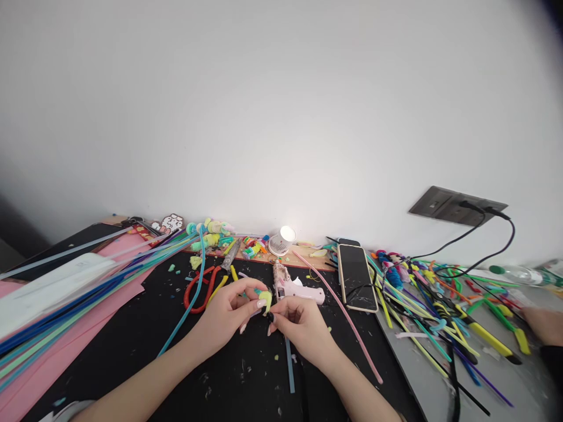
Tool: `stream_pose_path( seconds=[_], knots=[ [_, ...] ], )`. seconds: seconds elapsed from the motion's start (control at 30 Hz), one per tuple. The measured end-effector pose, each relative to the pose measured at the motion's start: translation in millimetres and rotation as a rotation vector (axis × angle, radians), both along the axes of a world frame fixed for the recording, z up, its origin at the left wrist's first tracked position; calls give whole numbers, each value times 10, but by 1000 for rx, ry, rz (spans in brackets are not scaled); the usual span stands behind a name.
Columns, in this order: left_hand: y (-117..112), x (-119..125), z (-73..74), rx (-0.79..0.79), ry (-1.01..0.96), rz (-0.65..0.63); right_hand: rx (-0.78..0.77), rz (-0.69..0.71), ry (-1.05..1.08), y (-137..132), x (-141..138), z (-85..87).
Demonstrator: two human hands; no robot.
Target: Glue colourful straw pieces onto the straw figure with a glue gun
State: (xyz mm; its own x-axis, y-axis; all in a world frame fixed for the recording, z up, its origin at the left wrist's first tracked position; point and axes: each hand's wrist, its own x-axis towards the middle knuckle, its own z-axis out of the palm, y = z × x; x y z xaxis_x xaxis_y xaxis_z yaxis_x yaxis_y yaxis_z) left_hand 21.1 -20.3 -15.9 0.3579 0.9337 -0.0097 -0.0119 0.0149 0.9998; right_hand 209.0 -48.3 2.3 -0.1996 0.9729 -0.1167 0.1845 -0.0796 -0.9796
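Observation:
My left hand (226, 316) pinches a small yellow-green fuzzy craft piece (265, 300) above the black mat (185, 363). My right hand (299, 325) meets it from the right, fingers pinched on a tiny dark bit (271, 317) at the piece's lower edge. Just behind both hands lies a pink glue gun (295, 286). A light blue stick (289, 369) lies on the mat under my right wrist.
Long pipe cleaners and pink sheets (65, 305) fill the left. Red-handled scissors (200, 287), a phone (355, 269), a long pink pipe cleaner (347, 319) and small craft bits lie behind. Cut pieces and cables (444, 310) cover the right, where another person's hand (543, 324) rests.

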Motion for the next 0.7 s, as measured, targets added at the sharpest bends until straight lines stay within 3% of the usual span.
stream_pose_path(
  seconds=[0.7],
  knots=[
    [-31, 7, 66, -8, 25, 10, 8, 20, 24, -10, -6, -47]
  ],
)
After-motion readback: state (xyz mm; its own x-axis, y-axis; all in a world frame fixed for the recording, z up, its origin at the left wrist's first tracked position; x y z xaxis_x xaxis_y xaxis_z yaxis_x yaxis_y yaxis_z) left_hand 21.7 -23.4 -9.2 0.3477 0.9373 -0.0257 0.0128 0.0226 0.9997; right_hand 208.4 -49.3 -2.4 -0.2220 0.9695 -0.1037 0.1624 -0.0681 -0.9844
